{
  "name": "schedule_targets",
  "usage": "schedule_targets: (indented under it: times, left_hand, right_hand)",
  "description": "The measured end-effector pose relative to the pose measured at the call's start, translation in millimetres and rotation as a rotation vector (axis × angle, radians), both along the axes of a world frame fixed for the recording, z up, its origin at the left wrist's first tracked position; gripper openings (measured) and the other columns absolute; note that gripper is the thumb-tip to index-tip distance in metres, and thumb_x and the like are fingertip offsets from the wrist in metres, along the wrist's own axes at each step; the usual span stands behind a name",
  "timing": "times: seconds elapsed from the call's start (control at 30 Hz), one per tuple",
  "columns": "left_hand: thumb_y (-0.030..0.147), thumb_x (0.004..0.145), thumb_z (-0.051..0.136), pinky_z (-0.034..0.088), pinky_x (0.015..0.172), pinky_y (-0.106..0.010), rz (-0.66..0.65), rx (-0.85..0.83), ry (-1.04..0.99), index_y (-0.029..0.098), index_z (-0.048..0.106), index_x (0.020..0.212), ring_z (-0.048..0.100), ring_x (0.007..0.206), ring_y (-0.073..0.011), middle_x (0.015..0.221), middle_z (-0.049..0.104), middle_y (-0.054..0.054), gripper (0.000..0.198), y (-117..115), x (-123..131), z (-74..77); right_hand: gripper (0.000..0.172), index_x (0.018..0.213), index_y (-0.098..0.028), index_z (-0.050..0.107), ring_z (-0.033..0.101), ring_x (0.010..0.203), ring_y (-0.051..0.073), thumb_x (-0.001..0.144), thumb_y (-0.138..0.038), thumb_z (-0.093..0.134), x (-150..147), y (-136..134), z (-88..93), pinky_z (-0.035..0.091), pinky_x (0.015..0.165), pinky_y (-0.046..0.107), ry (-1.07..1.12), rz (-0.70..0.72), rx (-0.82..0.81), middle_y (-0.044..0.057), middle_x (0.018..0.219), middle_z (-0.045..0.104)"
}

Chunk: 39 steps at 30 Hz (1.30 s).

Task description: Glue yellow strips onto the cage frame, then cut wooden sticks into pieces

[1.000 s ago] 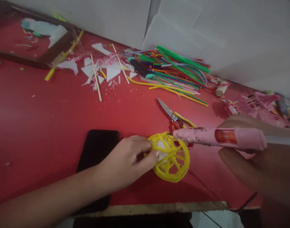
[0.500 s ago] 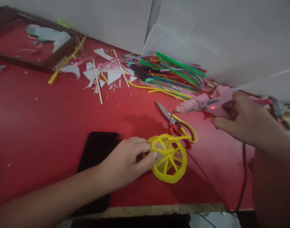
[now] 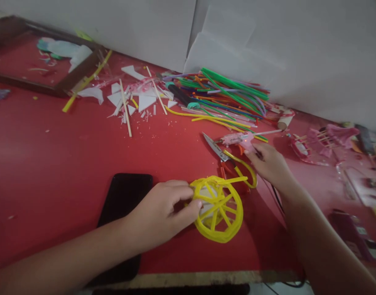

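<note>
My left hand [image 3: 175, 209] pinches the left rim of a yellow spoked wheel [image 3: 220, 209] made of pipe cleaners, holding it tilted above the red table. A short yellow strip sticks out to the right from the wheel's top. My right hand [image 3: 269, 164] grips the handle of a pink hot glue gun [image 3: 238, 140]; a small orange light glows on its side and a glue stick pokes out of its back. The gun's nozzle points left, close to the scissors [image 3: 220, 151]. Those scissors lie behind the wheel, which hides part of their red and yellow handles.
A black phone [image 3: 126, 217] lies under my left forearm. Behind are a pile of coloured pipe cleaners [image 3: 227, 94], white scraps [image 3: 147, 101] and thin sticks [image 3: 125, 108]. A dark frame [image 3: 64, 80] lies at the far left, a pink craft piece [image 3: 326, 137] at the right.
My right hand has carried the glue gun away from me and lowered it toward the table, uncovering the right side. My left hand and the wheel have hardly moved.
</note>
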<state>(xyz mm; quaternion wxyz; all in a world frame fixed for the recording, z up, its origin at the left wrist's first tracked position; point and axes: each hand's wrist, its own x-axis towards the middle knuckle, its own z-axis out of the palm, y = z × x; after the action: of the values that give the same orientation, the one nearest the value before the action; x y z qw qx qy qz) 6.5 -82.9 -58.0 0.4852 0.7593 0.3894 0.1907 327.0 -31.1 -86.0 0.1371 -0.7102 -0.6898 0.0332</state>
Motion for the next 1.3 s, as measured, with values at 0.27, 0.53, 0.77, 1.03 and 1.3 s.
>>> schedule_targets:
  times: [0.27,0.53,0.77,1.03,1.3]
  left_hand:
    - [0.027,0.090,0.048,0.033,0.053,-0.020,-0.028,-0.032,-0.020,0.015,0.051,0.059,0.045,0.055,-0.0070,0.061,0.048,0.003,0.033,1,0,-1.0]
    - [0.024,0.090,0.049,0.032,0.053,-0.020,-0.027,0.024,-0.041,0.015,0.050,0.061,0.045,0.055,-0.0072,0.061,0.049,0.003,0.030,0,-1,-2.2]
    - [0.021,0.089,0.049,0.032,0.053,-0.020,-0.027,0.027,-0.062,0.015,0.050,0.061,0.045,0.055,-0.0067,0.060,0.047,0.004,0.029,0,1,-1.9]
    - [0.020,0.087,0.049,0.030,0.050,-0.019,0.005,-0.023,-0.068,0.015,0.045,0.057,0.042,0.052,-0.0059,0.058,0.044,0.005,0.031,-2,2,1.1]
    - [0.021,0.088,0.048,0.031,0.051,-0.020,-0.008,-0.069,-0.071,0.016,0.044,0.057,0.042,0.053,-0.0071,0.058,0.044,0.004,0.032,-2,2,3.2]
  right_hand:
    - [0.013,0.094,-0.021,0.063,0.062,0.090,0.021,0.082,-0.022,0.066,-73,-46,76.0,0.049,0.083,0.038,0.084,0.577,0.386,0.005,0.090,0.068]
    - [0.012,0.100,-0.023,0.063,0.054,0.098,0.019,0.090,-0.017,0.058,-103,-68,89.5,0.036,0.095,0.041,-0.028,0.827,0.066,-0.002,0.095,0.069]
    - [0.005,0.088,-0.019,0.059,0.049,0.097,0.020,0.089,-0.018,0.055,-109,-50,89.9,0.038,0.088,0.040,0.095,0.761,-0.035,0.005,0.097,0.059]
    - [0.010,0.076,-0.019,0.064,0.050,0.099,0.022,0.084,-0.024,0.061,-124,-44,87.5,0.040,0.090,0.040,0.142,0.555,-0.025,0.006,0.095,0.060]
    - [0.008,0.071,-0.020,0.061,0.055,0.089,0.019,0.079,-0.018,0.062,-131,-44,85.1,0.045,0.078,0.035,0.190,0.486,-0.020,0.004,0.089,0.060]
